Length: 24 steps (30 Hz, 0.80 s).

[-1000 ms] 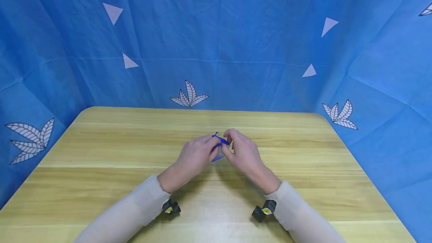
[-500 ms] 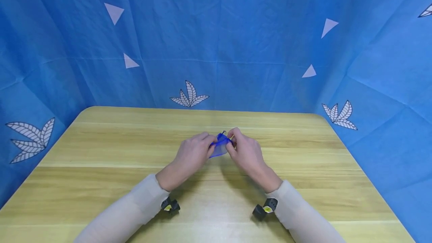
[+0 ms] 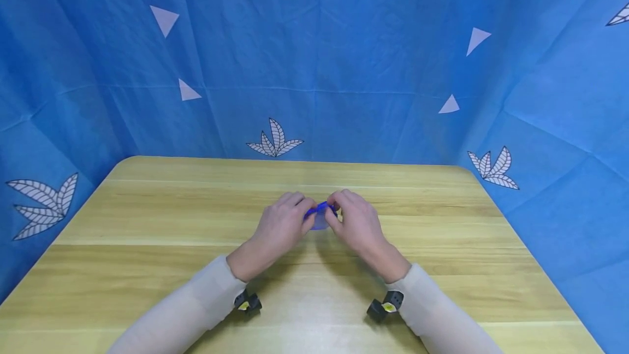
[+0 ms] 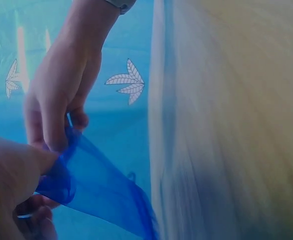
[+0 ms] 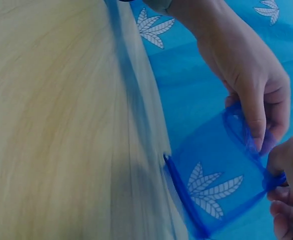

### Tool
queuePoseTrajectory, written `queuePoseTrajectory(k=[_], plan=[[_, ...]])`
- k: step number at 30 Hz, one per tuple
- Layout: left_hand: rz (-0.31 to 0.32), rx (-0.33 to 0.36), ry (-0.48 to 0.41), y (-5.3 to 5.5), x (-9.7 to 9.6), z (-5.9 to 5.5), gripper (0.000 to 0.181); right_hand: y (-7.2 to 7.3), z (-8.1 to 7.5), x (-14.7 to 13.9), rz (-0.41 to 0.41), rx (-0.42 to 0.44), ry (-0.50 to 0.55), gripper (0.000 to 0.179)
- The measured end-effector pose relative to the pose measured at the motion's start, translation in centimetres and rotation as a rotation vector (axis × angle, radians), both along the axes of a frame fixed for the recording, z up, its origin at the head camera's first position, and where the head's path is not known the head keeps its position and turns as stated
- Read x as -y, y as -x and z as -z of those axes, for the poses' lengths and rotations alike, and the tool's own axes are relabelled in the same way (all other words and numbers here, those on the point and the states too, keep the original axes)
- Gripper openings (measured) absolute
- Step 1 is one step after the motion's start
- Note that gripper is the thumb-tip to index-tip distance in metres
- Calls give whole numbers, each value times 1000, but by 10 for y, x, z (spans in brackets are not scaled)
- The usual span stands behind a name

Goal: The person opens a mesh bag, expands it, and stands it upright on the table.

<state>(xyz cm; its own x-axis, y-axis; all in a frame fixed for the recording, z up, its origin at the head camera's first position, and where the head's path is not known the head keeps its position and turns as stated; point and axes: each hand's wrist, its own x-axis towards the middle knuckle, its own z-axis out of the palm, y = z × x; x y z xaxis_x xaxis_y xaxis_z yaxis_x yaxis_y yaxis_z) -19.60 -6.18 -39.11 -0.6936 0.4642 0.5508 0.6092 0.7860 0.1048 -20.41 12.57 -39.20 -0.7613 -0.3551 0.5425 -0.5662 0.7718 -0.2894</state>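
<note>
A sheer blue drawstring pouch (image 3: pixel 321 219) is stretched between both hands above the middle of the table. My left hand (image 3: pixel 283 223) pinches the pouch's gathered mouth edge on its left side, thumb against curled fingers. On the other side, my right hand (image 3: pixel 357 224) pinches the same edge. In the left wrist view the see-through pouch (image 4: pixel 104 187) hangs from the fingers, with the right hand (image 4: pixel 61 85) above it. The right wrist view shows the rim folded between the fingertips and the thin pouch body (image 5: pixel 206 175) spread flat. Parts of the rim are hidden by the fingers.
The light wooden table (image 3: pixel 172 223) extends around both hands. A blue curtain (image 3: pixel 373 42) with white leaf and triangle prints stands behind it and along both sides. Small black cameras (image 3: pixel 249 302) are strapped at both wrists.
The pouch has shifted and been turned between the fingers; more of it showed half a second ago, and its small cord loop on top no longer shows in the head view. Both hands keep their grip.
</note>
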Motion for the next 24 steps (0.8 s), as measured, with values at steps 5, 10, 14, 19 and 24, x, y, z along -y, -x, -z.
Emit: queuePoseTrajectory(k=[5, 10, 14, 19, 24], plan=[[-55, 39, 16, 3, 2, 1, 17, 1, -2, -1, 11, 15, 33, 6], [-57, 50, 28, 4, 5, 0, 9, 1, -1, 0, 22, 24, 29, 8], [-52, 12, 49, 4, 6, 0, 10, 1, -2, 0, 43, 39, 23, 13], [-54, -27, 91, 5, 9, -2, 15, 1, -1, -1, 88, 51, 16, 18], [-97, 0, 83, 6, 12, -6, 17, 1, 0, 0, 134, 68, 5, 21]])
